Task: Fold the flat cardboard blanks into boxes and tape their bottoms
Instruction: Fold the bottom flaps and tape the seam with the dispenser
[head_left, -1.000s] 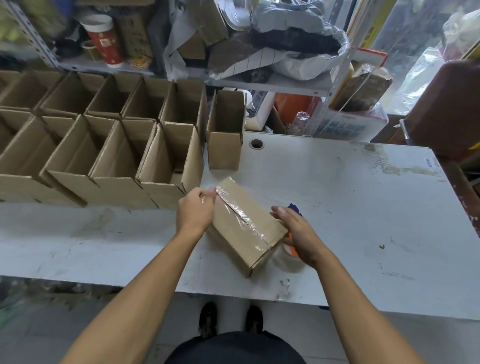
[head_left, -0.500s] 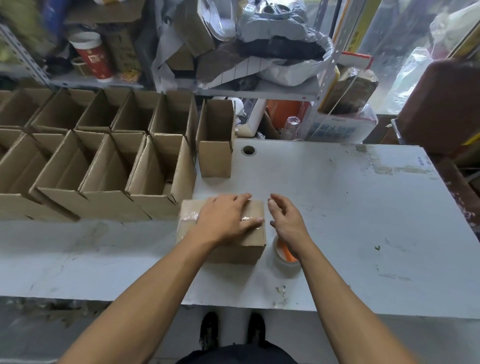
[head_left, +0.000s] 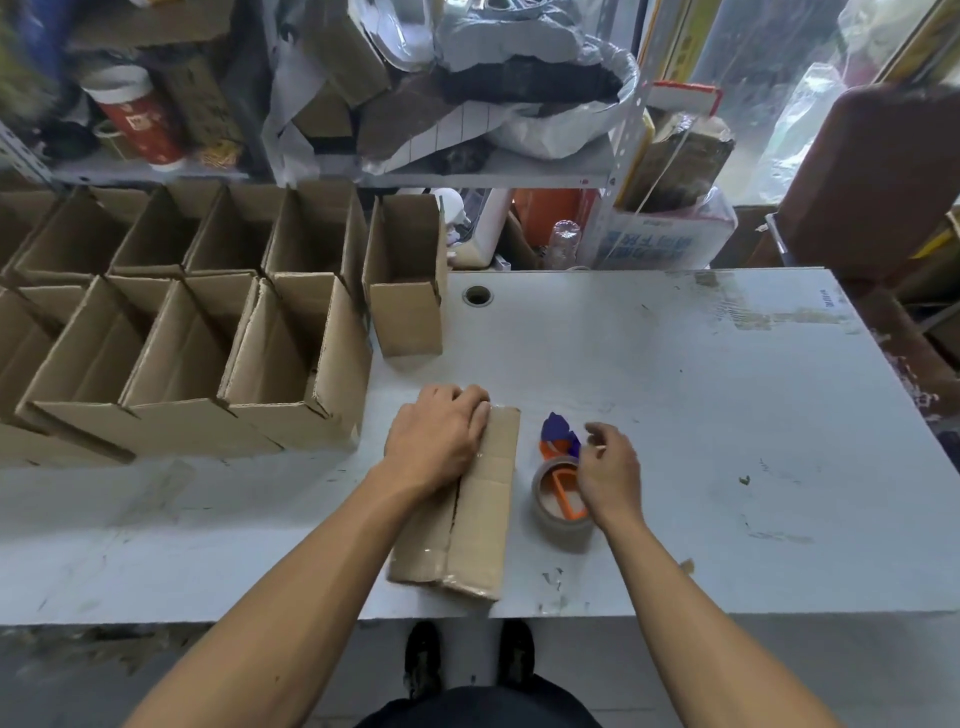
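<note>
A taped cardboard box (head_left: 467, 499) is laid bottom-up on the white table (head_left: 727, 415), near its front edge. The far end of the box is pressed down by the left hand (head_left: 439, 441) with flat fingers. Just right of the box, a tape dispenser (head_left: 561, 488) is found; the right hand (head_left: 608, 470) is held over it, loosely curled, holding nothing.

Plain brown corrugated cardboard box (head_left: 480, 499) lay on the scuffed white tabletop (head_left: 701, 415); glossy clear tape ran along its seam. Right of the box: translucent tan roll of packing tape (head_left: 558, 512) on an orange plastic dispenser with a purple-blue blade guard (head_left: 558, 431). Left of the box, open brown cardboard boxes (head_left: 208, 353), uniform kraft colour, unprinted. Behind those boxes, a red paper cup with white lid and pale printed pattern (head_left: 135, 117).
</note>
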